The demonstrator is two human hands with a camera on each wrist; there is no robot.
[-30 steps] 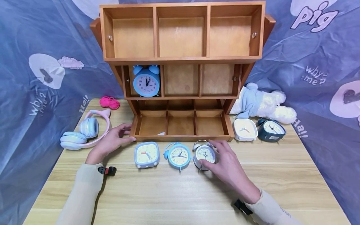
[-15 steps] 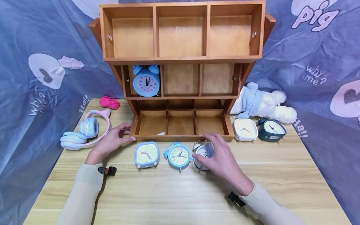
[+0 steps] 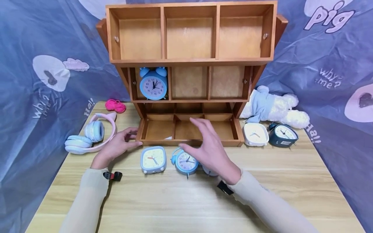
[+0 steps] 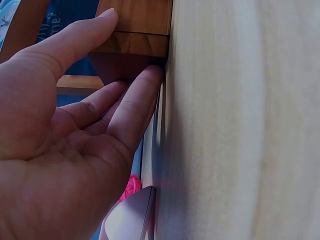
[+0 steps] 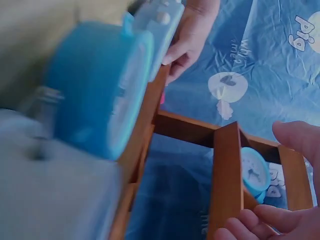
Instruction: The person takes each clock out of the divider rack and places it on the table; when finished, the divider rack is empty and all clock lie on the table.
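Observation:
My left hand (image 3: 118,145) holds the lower left corner of the wooden shelf (image 3: 190,61), thumb on its front and fingers along its side. My right hand (image 3: 211,152) is over the front row of clocks, thumb and fingers spread apart with nothing between them. Beneath its thumb is a light blue round alarm clock (image 3: 186,166). A grey twin-bell alarm clock (image 3: 209,171) is mostly hidden under the palm. Left of them lies a blue-grey square clock (image 3: 153,160). A blue twin-bell alarm clock (image 3: 153,86) stands in the middle tier's left compartment.
Right of the shelf are a white square clock (image 3: 255,134), a dark green alarm clock (image 3: 282,135) and a white plush toy (image 3: 279,106). On the left lie pink and blue headphones (image 3: 94,129) and pink yarn (image 3: 115,105). A printed blue cloth (image 3: 58,38) hangs behind.
My right hand has let go of the grey alarm clock and moved left and up, its fingers spreading, toward the light blue clock. The left hand stays at the shelf corner.

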